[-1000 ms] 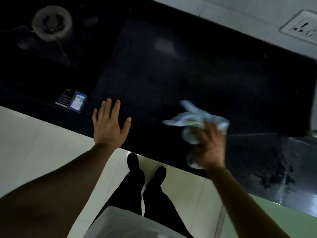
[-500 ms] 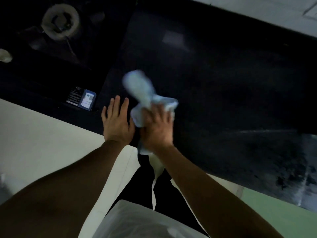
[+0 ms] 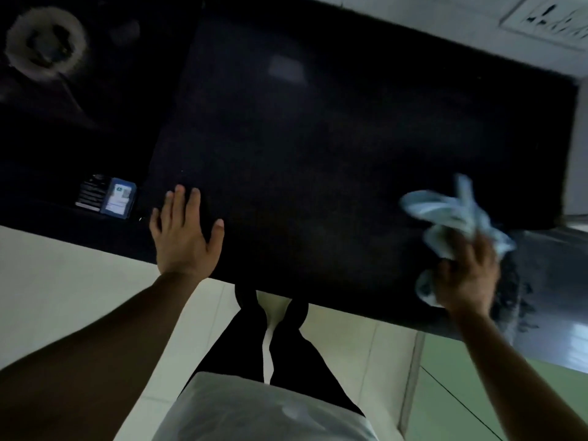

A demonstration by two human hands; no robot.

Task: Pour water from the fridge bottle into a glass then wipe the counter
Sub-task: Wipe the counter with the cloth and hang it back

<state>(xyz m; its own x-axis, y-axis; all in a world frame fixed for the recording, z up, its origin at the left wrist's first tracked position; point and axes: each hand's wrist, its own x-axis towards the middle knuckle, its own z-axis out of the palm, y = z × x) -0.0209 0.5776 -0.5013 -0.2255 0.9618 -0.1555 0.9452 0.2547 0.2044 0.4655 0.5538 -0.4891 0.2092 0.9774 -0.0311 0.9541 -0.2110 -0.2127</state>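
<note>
On the black counter (image 3: 318, 148), near edge: left hand (image 3: 184, 237), flat, fingers spread, palm down, holding nothing; right hand (image 3: 464, 278), toward the counter's right end, closed around a pale blue cloth (image 3: 451, 218), bunched, loose folds sticking out past the fingers, motion-blurred; sink drain (image 3: 44, 43), far left; small blue-and-black label (image 3: 108, 198), just left of the flat hand

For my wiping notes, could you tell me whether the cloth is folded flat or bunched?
Bunched: the cloth sticks out in crumpled lobes from the right hand.
</note>
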